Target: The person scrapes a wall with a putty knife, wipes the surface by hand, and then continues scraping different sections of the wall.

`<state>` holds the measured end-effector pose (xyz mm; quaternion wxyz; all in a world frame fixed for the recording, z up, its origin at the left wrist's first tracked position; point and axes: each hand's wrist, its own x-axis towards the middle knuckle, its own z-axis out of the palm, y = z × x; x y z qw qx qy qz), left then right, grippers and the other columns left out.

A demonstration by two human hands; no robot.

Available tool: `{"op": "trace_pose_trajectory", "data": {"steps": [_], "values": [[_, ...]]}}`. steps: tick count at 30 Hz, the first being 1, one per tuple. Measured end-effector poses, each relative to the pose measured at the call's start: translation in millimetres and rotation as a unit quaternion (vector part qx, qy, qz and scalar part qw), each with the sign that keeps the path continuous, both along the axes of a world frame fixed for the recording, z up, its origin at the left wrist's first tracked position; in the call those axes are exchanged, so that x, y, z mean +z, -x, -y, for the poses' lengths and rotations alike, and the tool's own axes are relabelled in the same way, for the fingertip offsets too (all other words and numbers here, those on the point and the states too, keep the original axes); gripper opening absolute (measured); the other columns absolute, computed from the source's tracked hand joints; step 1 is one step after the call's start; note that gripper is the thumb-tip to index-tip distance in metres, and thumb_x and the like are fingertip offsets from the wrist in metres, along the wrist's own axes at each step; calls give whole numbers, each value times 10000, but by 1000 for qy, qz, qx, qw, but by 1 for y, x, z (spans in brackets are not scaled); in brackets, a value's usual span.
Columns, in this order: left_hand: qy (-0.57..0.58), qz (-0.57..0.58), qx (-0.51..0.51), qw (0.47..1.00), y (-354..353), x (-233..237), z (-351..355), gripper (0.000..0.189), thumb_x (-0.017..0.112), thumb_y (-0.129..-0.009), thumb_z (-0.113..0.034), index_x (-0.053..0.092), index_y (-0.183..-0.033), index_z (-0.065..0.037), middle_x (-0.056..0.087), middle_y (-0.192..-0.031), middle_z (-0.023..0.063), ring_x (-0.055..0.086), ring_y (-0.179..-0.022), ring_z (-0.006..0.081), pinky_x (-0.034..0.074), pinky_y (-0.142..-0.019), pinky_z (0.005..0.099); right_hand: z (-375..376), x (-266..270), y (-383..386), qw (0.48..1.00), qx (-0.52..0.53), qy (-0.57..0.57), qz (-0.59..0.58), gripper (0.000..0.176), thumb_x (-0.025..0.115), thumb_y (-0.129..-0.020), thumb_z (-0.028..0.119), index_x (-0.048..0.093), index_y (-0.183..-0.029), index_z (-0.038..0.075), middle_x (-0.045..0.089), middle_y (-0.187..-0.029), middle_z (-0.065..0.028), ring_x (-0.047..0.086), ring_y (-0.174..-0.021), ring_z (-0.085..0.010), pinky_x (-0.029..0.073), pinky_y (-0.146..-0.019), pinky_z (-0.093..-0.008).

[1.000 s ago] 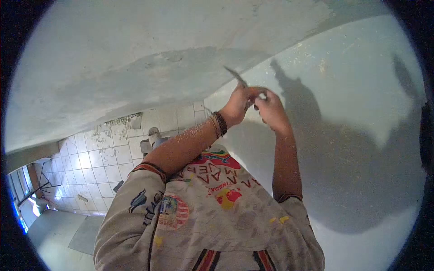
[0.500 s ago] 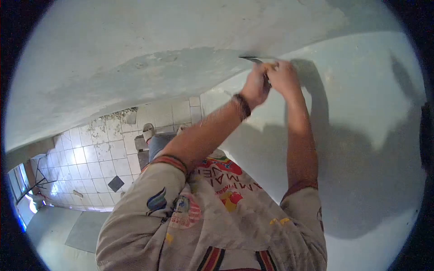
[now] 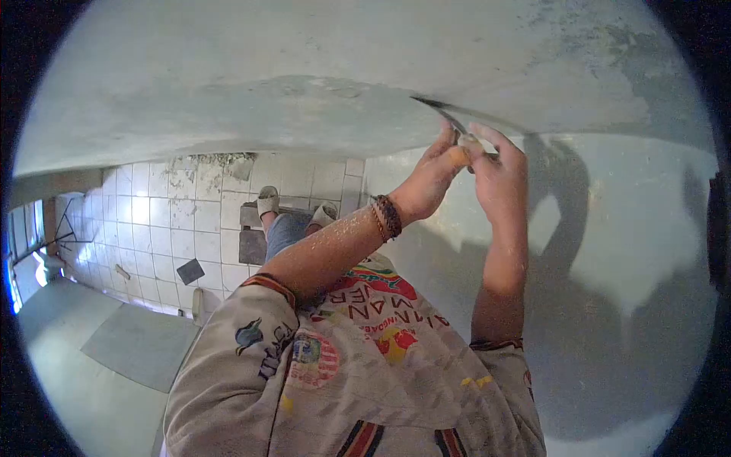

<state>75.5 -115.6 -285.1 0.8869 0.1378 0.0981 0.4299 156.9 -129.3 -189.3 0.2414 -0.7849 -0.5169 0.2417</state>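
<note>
A scraper [image 3: 452,120] with a thin dark blade is held close to the pale plastered surface, its blade tip pointing up and left. My left hand [image 3: 432,177], with a dark beaded bracelet at the wrist, is closed at the handle end, fingers just below the blade. My right hand [image 3: 499,171] is closed around the handle from the other side, its index finger raised along the tool. Both hands meet there and hide most of the handle. An orange patch shows between them. Pale dust specks cover my left forearm.
The pale surface [image 3: 304,46] has worn, darker patches. Beside it stands a light green wall [image 3: 632,221] with my shadow on it. Far below are a white tiled floor [image 3: 160,228], my sandalled feet on a dark support [image 3: 252,247], a dark square piece [image 3: 190,271] and flaky debris.
Both hands and the scraper have moved slightly down and right in view. The blade shows more clearly, and the head view has shifted, revealing both feet.
</note>
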Motion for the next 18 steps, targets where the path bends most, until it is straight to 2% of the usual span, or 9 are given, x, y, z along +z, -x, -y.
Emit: {"op": "trace_pose_trajectory", "data": {"steps": [1,3,5,6,7,9,10,14,18], "values": [[32,-7,-11,999,3,-1,-3,682,542,-929,-201,162,-1487,-112,543,-1124,29,518,-1067,146,415,-916,319,-3,-7,2,999,15,-22,22,347,595,-865,160,619,-1143,-47,686,-865,-214,674,-741,-240,512,-685,-343],[8,-26,30,999,11,-2,11,674,541,-930,-207,167,-1483,-120,542,-1121,22,518,-1067,146,414,-917,318,-4,-6,7,999,23,44,-9,351,600,-866,162,616,-1147,-48,685,-831,-165,642,-681,-196,502,-652,-320],[-18,-52,71,996,20,-3,11,665,540,-932,-213,172,-1480,-127,541,-1119,16,517,-1066,146,412,-918,316,3,7,14,995,23,35,-90,328,532,-871,67,642,-1177,26,566,-672,-8,411,-465,-64,313,-413,-250],[-46,-40,77,995,21,-6,9,740,527,-945,-210,35,-1471,-41,531,-1103,43,516,-1017,152,427,-903,304,-1,13,23,988,-31,68,-134,324,503,-886,74,636,-1176,18,558,-670,0,383,-447,-57,283,-381,-248],[-77,-30,82,993,22,-12,4,835,513,-957,-207,-103,-1463,46,522,-1088,69,514,-967,157,442,-888,291,-8,-2,24,988,-23,71,-139,324,503,-886,74,636,-1176,18,558,-670,0,383,-447,-57,283,-381,-248],[-14,-14,77,997,33,-21,-1,841,504,-961,-218,-128,-1470,4,521,-1084,67,504,-962,147,436,-884,280,-26,-47,23,981,4,81,-177,365,636,-857,203,635,-1151,-12,605,-687,-51,475,-491,-86,394,-446,-271],[-22,-45,94,994,45,-20,3,870,505,-954,-201,-175,-1462,-12,521,-1098,78,504,-967,145,435,-885,277,-28,-60,30,980,10,78,-182,348,602,-870,168,627,-1170,-8,580,-655,-19,450,-477,-62,355,-416,-253],[-65,-148,132,978,74,-17,3,951,508,-932,-159,-294,-1430,-39,523,-1137,109,511,-968,140,443,-875,274,-10,-17,71,956,-6,59,-287,352,457,-872,40,623,-1180,-4,557,-651,4,405,-448,-53,298,-384,-238],[-86,-200,119,969,104,-31,-18,962,505,-923,-161,-312,-1399,18,521,-1219,171,545,-993,158,471,-856,286,-34,-49,90,954,16,75,-290,368,440,-877,31,603,-1203,-24,546,-659,-6,392,-444,-57,303,-385,-233]]}}
